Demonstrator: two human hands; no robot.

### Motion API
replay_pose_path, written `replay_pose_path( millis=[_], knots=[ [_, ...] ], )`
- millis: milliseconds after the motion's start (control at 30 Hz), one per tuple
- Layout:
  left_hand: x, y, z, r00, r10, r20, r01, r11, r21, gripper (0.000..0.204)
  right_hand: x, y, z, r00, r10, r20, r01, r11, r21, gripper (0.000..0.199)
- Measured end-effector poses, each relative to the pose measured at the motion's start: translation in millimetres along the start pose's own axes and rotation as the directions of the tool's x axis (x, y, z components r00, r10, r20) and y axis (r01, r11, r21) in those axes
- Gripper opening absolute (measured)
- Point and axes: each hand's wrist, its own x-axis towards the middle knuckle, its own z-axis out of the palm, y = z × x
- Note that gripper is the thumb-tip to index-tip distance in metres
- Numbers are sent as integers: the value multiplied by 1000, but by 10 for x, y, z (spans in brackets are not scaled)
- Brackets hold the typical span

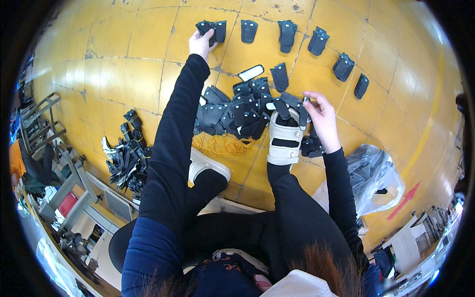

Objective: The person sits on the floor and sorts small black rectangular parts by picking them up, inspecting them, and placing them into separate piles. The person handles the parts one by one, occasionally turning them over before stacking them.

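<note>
My left hand (200, 44), stretched far forward, grips a small bunch of flat black tapered pieces (220, 31), each with a small white tag. The thumb lies over them; the other fingers are partly hidden. Beside my right shoe, my right hand (322, 116) pinches one narrow black piece (303, 119) between thumb and fingers. Between my hands a loose heap of similar black pieces (237, 111) spreads over the floor. One piece with a pale face (251, 73) lies at the heap's far edge.
Small stacks of black pieces (287, 37) form a curved row across the yellow floor (133, 34). Yellow cord (222, 146) lies between my white clogs (284, 143). Bundled black pieces (129, 163) sit left, a clear plastic bag (373, 173) right. Metal frames (74, 183) stand farther left.
</note>
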Motion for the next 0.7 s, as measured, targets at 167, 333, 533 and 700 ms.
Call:
replay_pose_path(
  millis=[167,333,533,700],
  knots=[
    [0,-58,-309,979,192,-70,-178,970,164,19,13,13,34,999,-48,-13,48,999,-10,22],
    [-1035,-28,-191,989,-9,150,55,951,-305,31,86,7,38,999,-32,15,32,999,-36,23],
    [-2339,-595,237,837,-360,413,487,835,-258,22,109,-75,258,983,12,182,-18,999,31,25],
    [-2692,-841,381,838,-413,357,480,868,-123,24,-33,64,308,965,-33,261,83,979,-185,26]
  ],
)
